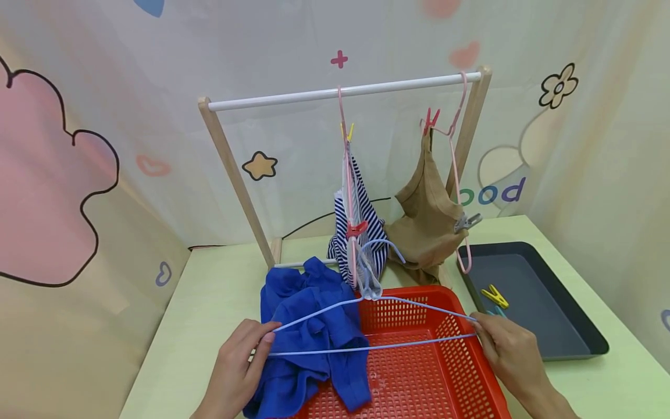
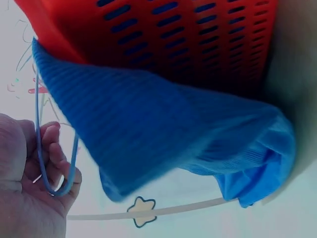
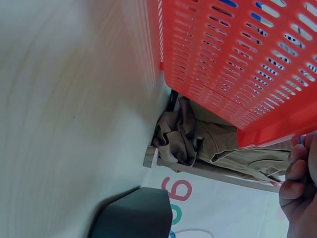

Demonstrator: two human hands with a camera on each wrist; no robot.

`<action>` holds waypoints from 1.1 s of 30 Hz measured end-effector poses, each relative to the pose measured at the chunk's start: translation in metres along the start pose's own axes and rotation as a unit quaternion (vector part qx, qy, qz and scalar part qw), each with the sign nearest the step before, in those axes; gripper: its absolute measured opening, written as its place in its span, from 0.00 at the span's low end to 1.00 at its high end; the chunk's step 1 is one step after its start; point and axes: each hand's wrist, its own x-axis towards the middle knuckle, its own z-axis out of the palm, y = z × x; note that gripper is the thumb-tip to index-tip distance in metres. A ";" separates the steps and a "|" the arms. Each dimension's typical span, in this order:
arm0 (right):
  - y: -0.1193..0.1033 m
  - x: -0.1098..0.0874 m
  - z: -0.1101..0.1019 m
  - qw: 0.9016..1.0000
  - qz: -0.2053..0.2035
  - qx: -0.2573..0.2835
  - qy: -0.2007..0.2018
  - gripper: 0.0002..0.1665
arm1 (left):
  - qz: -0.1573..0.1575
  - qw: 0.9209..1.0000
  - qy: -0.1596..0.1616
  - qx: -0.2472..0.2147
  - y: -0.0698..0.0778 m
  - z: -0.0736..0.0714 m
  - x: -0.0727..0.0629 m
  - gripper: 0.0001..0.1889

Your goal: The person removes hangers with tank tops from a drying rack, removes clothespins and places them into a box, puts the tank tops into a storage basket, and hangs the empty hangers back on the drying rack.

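Observation:
A light-blue clothes hanger (image 1: 398,346) is held level over the red basket (image 1: 463,372), its hook pointing away from me. My left hand (image 1: 238,364) holds its left end; in the left wrist view the hanger's looped end (image 2: 74,163) lies against the curled fingers. My right hand (image 1: 510,355) grips the opposite end above the basket's right rim; the right wrist view shows only part of that hand (image 3: 299,183). Beneath the hanger, a crumpled blue garment (image 1: 298,326) lies over the basket's left side, and one part of it hangs outside the wall in the left wrist view.
Behind the basket stands a rack with a white rail (image 1: 288,98). From it hang a striped garment (image 1: 340,227) and brown trousers (image 1: 426,215), clipped to pink hangers. At right, a dark tray (image 1: 549,308) holds a yellow clothespin (image 1: 494,295) and a teal one, partly hidden.

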 end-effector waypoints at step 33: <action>-0.013 0.008 -0.008 0.965 0.168 -0.028 -0.199 0.24 | 0.099 0.989 0.107 -0.032 -0.021 -0.017 -0.006 0.12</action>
